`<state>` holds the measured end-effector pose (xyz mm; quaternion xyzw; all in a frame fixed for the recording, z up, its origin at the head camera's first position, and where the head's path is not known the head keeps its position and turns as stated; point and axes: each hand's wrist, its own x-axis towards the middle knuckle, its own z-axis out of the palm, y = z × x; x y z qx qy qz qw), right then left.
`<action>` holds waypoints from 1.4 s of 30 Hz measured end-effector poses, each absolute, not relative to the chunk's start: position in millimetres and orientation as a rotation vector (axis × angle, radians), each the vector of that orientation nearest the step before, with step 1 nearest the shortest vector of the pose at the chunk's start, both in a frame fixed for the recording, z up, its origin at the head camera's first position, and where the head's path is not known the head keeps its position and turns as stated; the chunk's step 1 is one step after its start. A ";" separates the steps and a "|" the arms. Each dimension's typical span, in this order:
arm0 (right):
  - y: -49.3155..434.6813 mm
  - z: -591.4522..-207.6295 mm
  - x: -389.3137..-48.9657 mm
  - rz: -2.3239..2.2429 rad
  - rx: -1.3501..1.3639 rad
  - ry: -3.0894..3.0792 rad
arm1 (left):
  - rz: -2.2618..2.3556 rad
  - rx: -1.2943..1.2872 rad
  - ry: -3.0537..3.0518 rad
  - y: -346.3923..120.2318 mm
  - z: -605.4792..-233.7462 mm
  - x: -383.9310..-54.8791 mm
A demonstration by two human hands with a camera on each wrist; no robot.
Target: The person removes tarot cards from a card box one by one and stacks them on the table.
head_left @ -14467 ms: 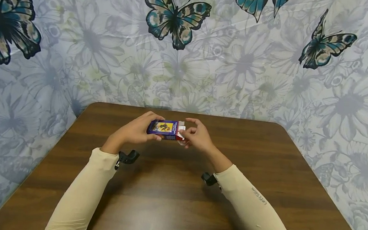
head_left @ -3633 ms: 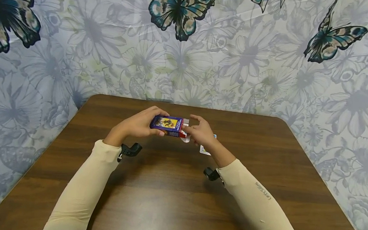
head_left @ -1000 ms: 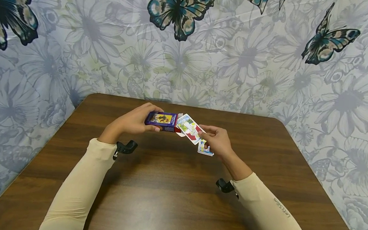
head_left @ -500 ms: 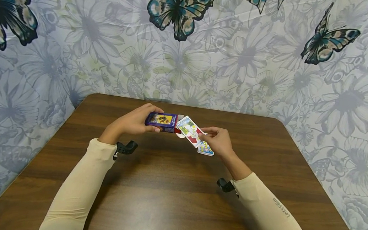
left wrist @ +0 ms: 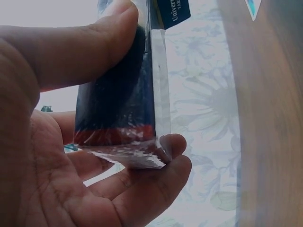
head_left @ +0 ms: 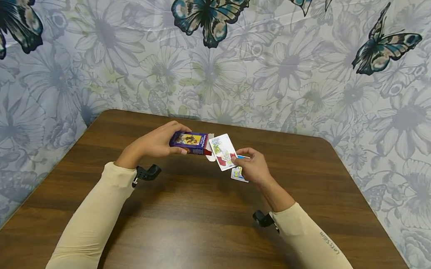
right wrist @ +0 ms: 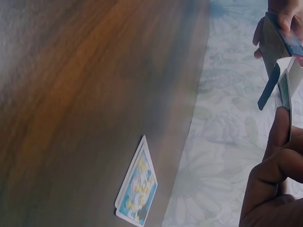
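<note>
My left hand point(head_left: 157, 144) grips a dark blue tarot card box point(head_left: 189, 142) from its left end, holding it above the table. In the left wrist view, thumb and fingers enclose the box point(left wrist: 113, 106), which has clear film at its red end. At its right end the box's flap point(right wrist: 268, 89) stands open. My right hand point(head_left: 253, 166) pinches a tarot card point(head_left: 222, 148) by its lower right corner, close to the opening; whether it is one card or more, I cannot tell. Under that hand, a small stack of tarot cards point(head_left: 239, 175) lies on the table.
The brown wooden table point(head_left: 194, 216) reaches back to a cloth point(head_left: 226, 89) printed with flowers and butterflies. Dark straps with small devices point(head_left: 148, 173) sit at both wrists.
Over ten seconds ago no cards showed on the table. At 3.6 seconds ago my right fingers were at the box opening; since then a card came out. Over the last second it has tilted slightly.
</note>
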<state>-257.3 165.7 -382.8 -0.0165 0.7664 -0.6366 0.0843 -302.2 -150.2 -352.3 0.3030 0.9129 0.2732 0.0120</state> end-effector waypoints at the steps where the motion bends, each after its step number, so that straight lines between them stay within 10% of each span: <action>1: 165.1 -383.6 -257.1 -1.905 -0.039 2.283 | 0.851 0.944 2.846 -150.4 -352.3 -302.2; 42: 210.5 -423.1 -279.3 -1.492 0.309 2.410 | 0.843 0.945 2.826 -149.1 -353.0 -303.4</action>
